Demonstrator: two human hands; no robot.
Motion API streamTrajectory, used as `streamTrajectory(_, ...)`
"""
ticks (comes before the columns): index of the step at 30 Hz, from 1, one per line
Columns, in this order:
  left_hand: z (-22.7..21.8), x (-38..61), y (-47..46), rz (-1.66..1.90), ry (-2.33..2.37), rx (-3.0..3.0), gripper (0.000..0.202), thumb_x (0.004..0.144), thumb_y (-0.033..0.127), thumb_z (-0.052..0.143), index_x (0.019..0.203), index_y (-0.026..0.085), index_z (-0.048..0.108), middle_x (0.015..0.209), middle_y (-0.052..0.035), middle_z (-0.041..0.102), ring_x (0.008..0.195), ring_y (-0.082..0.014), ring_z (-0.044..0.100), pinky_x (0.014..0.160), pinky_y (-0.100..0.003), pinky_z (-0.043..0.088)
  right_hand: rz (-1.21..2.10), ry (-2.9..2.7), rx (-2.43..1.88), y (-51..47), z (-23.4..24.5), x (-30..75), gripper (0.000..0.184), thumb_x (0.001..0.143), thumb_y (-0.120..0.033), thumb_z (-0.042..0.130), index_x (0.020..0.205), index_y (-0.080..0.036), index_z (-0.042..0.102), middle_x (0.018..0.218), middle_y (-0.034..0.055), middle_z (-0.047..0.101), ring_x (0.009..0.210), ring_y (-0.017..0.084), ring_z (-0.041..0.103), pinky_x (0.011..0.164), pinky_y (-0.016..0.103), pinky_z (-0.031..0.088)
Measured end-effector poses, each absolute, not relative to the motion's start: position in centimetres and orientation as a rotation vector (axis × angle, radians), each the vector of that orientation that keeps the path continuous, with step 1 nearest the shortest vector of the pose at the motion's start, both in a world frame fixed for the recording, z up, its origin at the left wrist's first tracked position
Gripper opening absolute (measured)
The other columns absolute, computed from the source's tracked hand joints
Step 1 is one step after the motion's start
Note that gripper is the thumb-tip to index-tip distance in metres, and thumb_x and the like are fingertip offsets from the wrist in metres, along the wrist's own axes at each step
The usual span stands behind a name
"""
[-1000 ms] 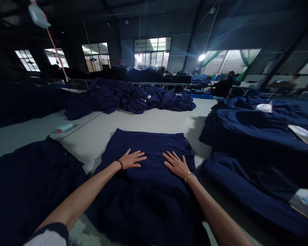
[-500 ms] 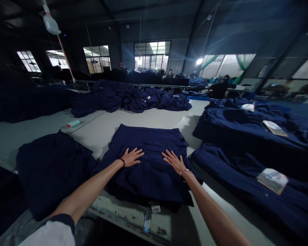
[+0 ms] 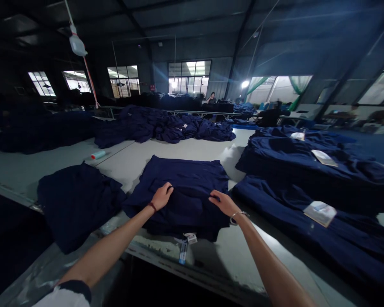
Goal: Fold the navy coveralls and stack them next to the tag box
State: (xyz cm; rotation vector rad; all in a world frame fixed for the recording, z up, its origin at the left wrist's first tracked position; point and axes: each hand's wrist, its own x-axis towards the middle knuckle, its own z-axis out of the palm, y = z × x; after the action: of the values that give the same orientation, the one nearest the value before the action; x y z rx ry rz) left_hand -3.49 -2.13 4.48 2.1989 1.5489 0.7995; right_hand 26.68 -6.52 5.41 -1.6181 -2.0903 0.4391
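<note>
A navy blue garment [image 3: 188,170] lies spread in front of me on the pale table [image 3: 121,164], with a white label [image 3: 191,238] showing at its near edge. My left hand [image 3: 161,196] is closed on a pinch of the cloth left of the middle. On the right side of the same garment, my right hand [image 3: 225,203] has its fingers curled together on the fabric. A low ridge of cloth runs between the two hands. The garment's exact kind cannot be made out.
Another navy piece [image 3: 80,204] hangs over the table edge at left. Stacked navy garments [image 3: 275,213] with a paper tag [image 3: 320,213] lie at right. Behind are a heap of navy cloth [image 3: 141,123] and a teal thread spool [image 3: 98,154]. Two people are in the background.
Both hands have gone from lying flat with fingers spread to pinching the cloth. The garment's near edge has drawn back from the table's front edge.
</note>
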Motion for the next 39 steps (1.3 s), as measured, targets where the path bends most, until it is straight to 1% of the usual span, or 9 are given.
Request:
streamTrajectory(3, 4.5, -4.8, -2.3, 0.739, 1.736, 2.178, 0.023, 0.095, 0.031, 0.036, 0.108, 0.022, 0.053, 0.095, -0.0047, 0.067, 0.089, -0.0196, 0.063, 0.079, -0.029, 0.046, 0.392, -2.074, -1.654, -5.2, 5.5, 25.1, 0.027, 0.088, -0.039, 0.043, 0.104, -0.025, 0.060, 0.102, 0.0031, 0.068, 0.090, 0.017, 0.063, 0.080, 0.028, 0.045)
streamTrajectory(8, 2.8, -6.5, -2.5, 0.628, 1.680, 2.243, 0.021, 0.089, 0.024, 0.049, 0.109, 0.022, 0.056, 0.111, -0.0053, 0.065, 0.103, -0.0189, 0.060, 0.088, -0.029, 0.045, 0.370, -2.100, -1.771, -5.1, 4.1, 23.5, 0.013, 0.081, -0.027, 0.056, 0.090, -0.023, 0.066, 0.090, 0.0029, 0.071, 0.086, 0.018, 0.065, 0.074, 0.025, 0.044)
streamTrajectory(13, 3.3, -5.5, -2.2, 0.816, 1.423, 2.372, 0.023, 0.088, 0.020, 0.049, 0.109, 0.023, 0.059, 0.115, -0.0029, 0.064, 0.110, -0.0174, 0.057, 0.098, -0.029, 0.041, 0.334, -2.064, -1.843, -6.4, 3.9, 24.3, 0.027, 0.082, -0.033, 0.058, 0.107, -0.026, 0.062, 0.101, 0.0028, 0.070, 0.093, 0.017, 0.064, 0.074, 0.024, 0.045)
streamTrajectory(19, 4.9, -2.5, -0.6, 0.915, 1.347, 2.464, 0.023, 0.093, 0.023, 0.045, 0.109, 0.025, 0.061, 0.114, -0.0006, 0.064, 0.108, -0.0155, 0.057, 0.095, -0.027, 0.043, 0.257, -1.959, -2.005, -8.2, 3.4, 26.2, 0.023, 0.084, -0.032, 0.053, 0.101, -0.022, 0.064, 0.100, 0.0076, 0.069, 0.091, 0.022, 0.064, 0.072, 0.029, 0.046)
streamTrajectory(25, 4.7, -1.8, -0.9, 0.767, 1.468, 2.579, 0.033, 0.086, 0.035, 0.059, 0.118, 0.023, 0.059, 0.121, -0.0067, 0.059, 0.111, -0.0251, 0.052, 0.092, -0.038, 0.044, 0.120, -1.907, -1.856, -8.6, 3.7, 25.7, 0.028, 0.084, -0.033, 0.052, 0.107, -0.023, 0.062, 0.105, 0.0082, 0.063, 0.094, 0.019, 0.061, 0.083, 0.030, 0.047)
streamTrajectory(28, 4.9, -1.9, -1.9, 0.754, 1.279, 2.702, 0.028, 0.094, 0.037, 0.047, 0.112, 0.022, 0.062, 0.114, -0.0060, 0.062, 0.106, -0.0200, 0.055, 0.093, -0.034, 0.042, 0.150, -1.992, -1.603, -8.0, 4.3, 24.0, 0.030, 0.087, -0.034, 0.044, 0.108, -0.023, 0.063, 0.111, 0.0083, 0.061, 0.096, 0.017, 0.061, 0.087, 0.030, 0.048)
streamTrajectory(30, 4.8, -2.1, -2.6, 0.584, 1.080, 2.785, 0.034, 0.096, 0.041, 0.040, 0.116, 0.025, 0.061, 0.118, -0.0053, 0.062, 0.111, -0.0190, 0.053, 0.098, -0.034, 0.039, 0.197, -2.149, -1.526, -7.8, 4.2, 22.7, 0.037, 0.088, -0.040, 0.043, 0.119, -0.026, 0.060, 0.128, 0.0085, 0.055, 0.114, 0.020, 0.054, 0.100, 0.038, 0.041)
streamTrajectory(34, 3.1, -3.2, -3.3, 0.238, 1.055, 2.831, 0.064, 0.087, 0.065, 0.039, 0.143, 0.036, 0.031, 0.153, -0.0043, 0.026, 0.140, -0.0315, 0.018, 0.108, -0.058, 0.016, 0.266, -2.393, -1.725, -8.4, 2.7, 21.2, 0.063, 0.085, -0.065, 0.038, 0.142, -0.041, 0.029, 0.155, 0.0012, 0.020, 0.142, 0.030, 0.013, 0.108, 0.065, 0.012)
streamTrajectory(39, 0.9, -4.0, -3.3, 0.056, 1.075, 2.714, 0.070, 0.086, 0.070, 0.032, 0.147, 0.041, 0.010, 0.157, -0.0013, 0.006, 0.142, -0.0327, 0.005, 0.106, -0.066, 0.005, 0.265, -2.438, -1.850, -9.1, 0.7, 21.2, 0.066, 0.084, -0.071, 0.025, 0.144, -0.045, 0.015, 0.157, -0.0032, 0.008, 0.143, 0.028, 0.003, 0.108, 0.066, 0.001)
